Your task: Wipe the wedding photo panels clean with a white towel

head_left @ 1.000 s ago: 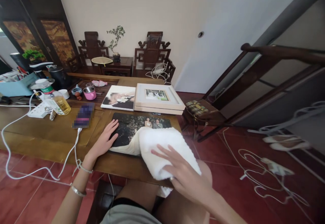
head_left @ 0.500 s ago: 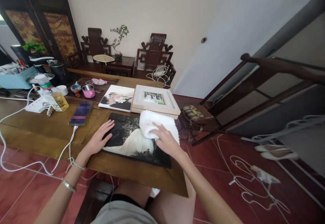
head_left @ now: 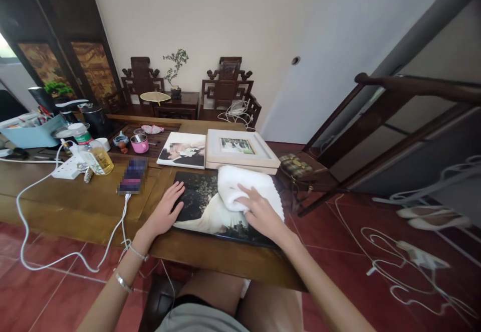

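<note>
- While the dark photo print lies flat at the near edge of the wooden table, it is steadied by the left hand, which is spread flat, palm down, on the print's left edge with nothing held.
- The white towel is pressed onto the print's right half under the right hand. The fingers are loosely bent over a fold, and whether that fold is pinched cannot be told.
- Wiping of the print's surface is judged to be the step in hand, with the towel bunched toward the print's far right corner.
- For a next stroke, even downward pressure is called for, and the print's left half and near edge are seen uncovered by the towel.
- A framed photo and a smaller print are set just beyond the print, and a phone is seen to its left.
</note>
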{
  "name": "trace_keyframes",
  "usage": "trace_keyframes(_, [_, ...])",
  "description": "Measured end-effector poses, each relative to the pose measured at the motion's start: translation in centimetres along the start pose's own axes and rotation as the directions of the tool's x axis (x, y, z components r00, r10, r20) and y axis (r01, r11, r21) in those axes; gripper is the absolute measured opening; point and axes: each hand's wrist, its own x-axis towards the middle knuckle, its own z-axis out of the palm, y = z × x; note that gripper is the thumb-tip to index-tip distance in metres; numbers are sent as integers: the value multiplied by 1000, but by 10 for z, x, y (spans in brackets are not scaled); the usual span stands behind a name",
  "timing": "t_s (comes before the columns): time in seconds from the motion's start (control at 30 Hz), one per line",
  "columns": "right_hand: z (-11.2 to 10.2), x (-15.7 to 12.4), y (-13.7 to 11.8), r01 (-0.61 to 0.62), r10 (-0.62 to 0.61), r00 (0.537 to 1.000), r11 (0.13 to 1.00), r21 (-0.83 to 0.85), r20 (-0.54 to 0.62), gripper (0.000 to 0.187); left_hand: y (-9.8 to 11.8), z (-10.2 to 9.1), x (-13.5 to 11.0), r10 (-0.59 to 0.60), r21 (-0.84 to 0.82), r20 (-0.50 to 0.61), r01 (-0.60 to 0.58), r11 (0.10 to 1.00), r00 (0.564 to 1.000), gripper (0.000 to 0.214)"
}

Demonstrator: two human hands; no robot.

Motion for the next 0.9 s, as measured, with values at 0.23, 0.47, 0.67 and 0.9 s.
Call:
trace_keyframes(0.23, [-4,-52,-51,135,-141,985,989,64,98,50,0,-1,4,-26,-26,22,26,999,999,39])
trace_keyframes(0.47, [-5,-31,-12,86,-87,995,996,18,50,51,-3,5,10,-7,12,-49,8,1000,999,33])
trace_keyframes(0.67, [3,-7,20,-27,23,997,999,-43,-78,51,-4,9,10,20,41,-81,-17,999,997,21])
trace_keyframes(0.9, [-2,-67,-37,65,-65,998,998,-6,-1,45,-3,9,10,2,51,-69,2,999,998,26])
